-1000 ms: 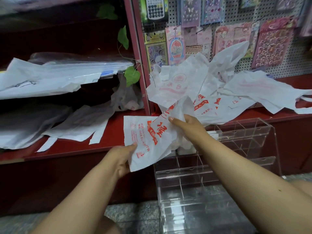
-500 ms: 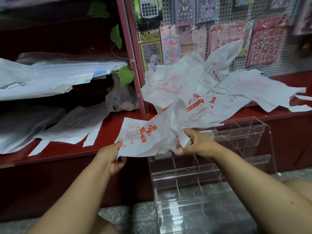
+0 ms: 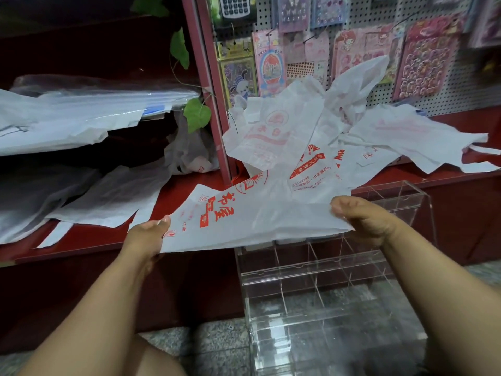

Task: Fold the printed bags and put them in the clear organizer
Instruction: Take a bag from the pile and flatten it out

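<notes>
Over the red shelf [image 3: 189, 196], your left hand [image 3: 146, 237] and right hand [image 3: 366, 221] each pinch the printed bag [image 3: 252, 221] stretched flat; keep it taut, fold evenly before the clear organizer [image 3: 325, 270].

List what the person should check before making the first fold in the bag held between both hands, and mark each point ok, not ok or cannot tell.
1. Left hand pinches the printed bag: ok.
2. Right hand grips the opposite edge: ok.
3. Bag spread flat, no wrinkles: not ok, creased mid-sheet.
4. Bag free of the bag pile: cannot tell.
5. Clear organizer compartments open below: ok.
</notes>
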`<action>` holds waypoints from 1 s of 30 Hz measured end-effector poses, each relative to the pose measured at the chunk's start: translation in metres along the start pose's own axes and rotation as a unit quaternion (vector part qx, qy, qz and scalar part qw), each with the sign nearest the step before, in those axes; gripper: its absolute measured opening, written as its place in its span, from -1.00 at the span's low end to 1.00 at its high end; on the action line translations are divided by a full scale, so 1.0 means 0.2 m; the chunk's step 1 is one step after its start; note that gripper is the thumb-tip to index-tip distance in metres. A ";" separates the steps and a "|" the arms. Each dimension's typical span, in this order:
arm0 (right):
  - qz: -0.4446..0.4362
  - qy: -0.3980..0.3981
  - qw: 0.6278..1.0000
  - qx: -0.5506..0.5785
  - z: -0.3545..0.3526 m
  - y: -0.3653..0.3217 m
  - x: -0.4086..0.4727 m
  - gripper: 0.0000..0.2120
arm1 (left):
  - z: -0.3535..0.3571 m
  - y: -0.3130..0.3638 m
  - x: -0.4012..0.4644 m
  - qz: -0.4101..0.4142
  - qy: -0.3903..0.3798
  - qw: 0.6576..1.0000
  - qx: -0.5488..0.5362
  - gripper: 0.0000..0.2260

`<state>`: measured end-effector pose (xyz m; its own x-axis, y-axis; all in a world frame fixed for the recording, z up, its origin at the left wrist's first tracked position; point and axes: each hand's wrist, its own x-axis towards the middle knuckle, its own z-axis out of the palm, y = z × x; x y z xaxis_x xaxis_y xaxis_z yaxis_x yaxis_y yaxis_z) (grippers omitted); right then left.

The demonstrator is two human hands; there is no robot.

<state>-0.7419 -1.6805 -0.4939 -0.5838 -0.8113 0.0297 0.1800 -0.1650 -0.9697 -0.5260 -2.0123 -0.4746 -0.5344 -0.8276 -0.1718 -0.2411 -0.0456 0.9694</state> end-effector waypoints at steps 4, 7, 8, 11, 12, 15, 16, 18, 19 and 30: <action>0.013 0.091 0.986 -0.141 -0.03 0.00 -0.01 -0.33 | -0.03 -0.02 0.03 0.046 0.019 0.997 0.059 -0.82; 0.051 0.074 0.947 -0.310 -0.01 -0.03 -0.02 -0.62 | -0.03 -0.03 0.02 0.041 -0.001 0.994 0.099 -0.79; 0.072 0.056 0.930 -0.356 0.00 -0.04 -0.03 -0.72 | -0.03 -0.03 0.01 0.026 -0.016 0.994 0.103 -0.80; 0.174 -0.018 0.889 -0.423 0.06 -0.04 -0.04 -0.65 | -0.04 -0.02 -0.01 -0.053 -0.101 0.990 0.078 -0.89; 0.197 -0.030 0.886 -0.420 0.08 -0.03 -0.03 -0.52 | -0.05 -0.02 -0.02 -0.073 -0.127 0.986 0.075 -0.91; 0.179 0.027 0.944 -0.274 0.16 0.06 0.00 -0.19 | -0.06 -0.02 -0.01 -0.096 -0.163 0.980 0.070 -0.88; 0.166 0.047 0.963 -0.209 0.18 0.07 0.01 -0.23 | -0.06 -0.02 -0.02 -0.098 -0.167 0.979 0.065 -0.87; 0.150 0.049 0.982 -0.108 0.20 0.07 0.02 -0.45 | -0.08 -0.01 -0.02 -0.095 -0.168 0.979 0.057 -0.86; 0.144 0.046 0.986 -0.064 0.19 0.06 0.02 -0.55 | -0.08 -0.01 -0.02 -0.089 -0.164 0.981 0.054 -0.86; -0.068 0.352 0.925 -0.128 0.05 -0.07 0.02 -0.92 | -0.15 0.00 0.00 -0.016 -0.127 0.985 0.115 -0.85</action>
<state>-0.7384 -1.6868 -0.4768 -0.9741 -0.2121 0.0788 -0.0747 -0.0274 -0.9968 -0.5010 -2.0294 -0.4690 -0.7024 -0.6594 -0.2678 -0.4220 0.0829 0.9028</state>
